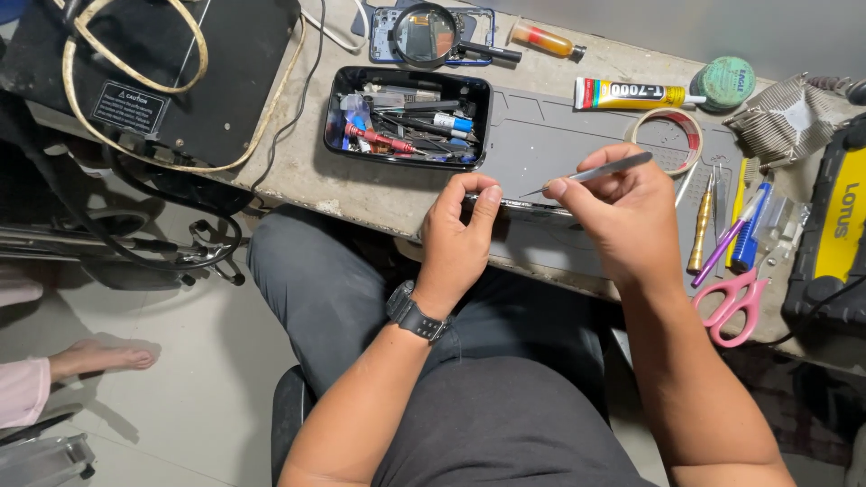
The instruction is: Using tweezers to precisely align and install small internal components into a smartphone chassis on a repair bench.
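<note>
With the left hand (458, 236) clamping the thin panel (519, 206) edge-up and the right hand (622, 212) pinching tweezers (591, 173), a slip could scratch it

Pink scissors (732, 307), grey mat (559, 135)

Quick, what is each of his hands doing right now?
Left hand: closed on the edge of a thin flat device, steadying it on the grey mat.
Right hand: closed, pinching metal tweezers with the tip at the device.
</note>
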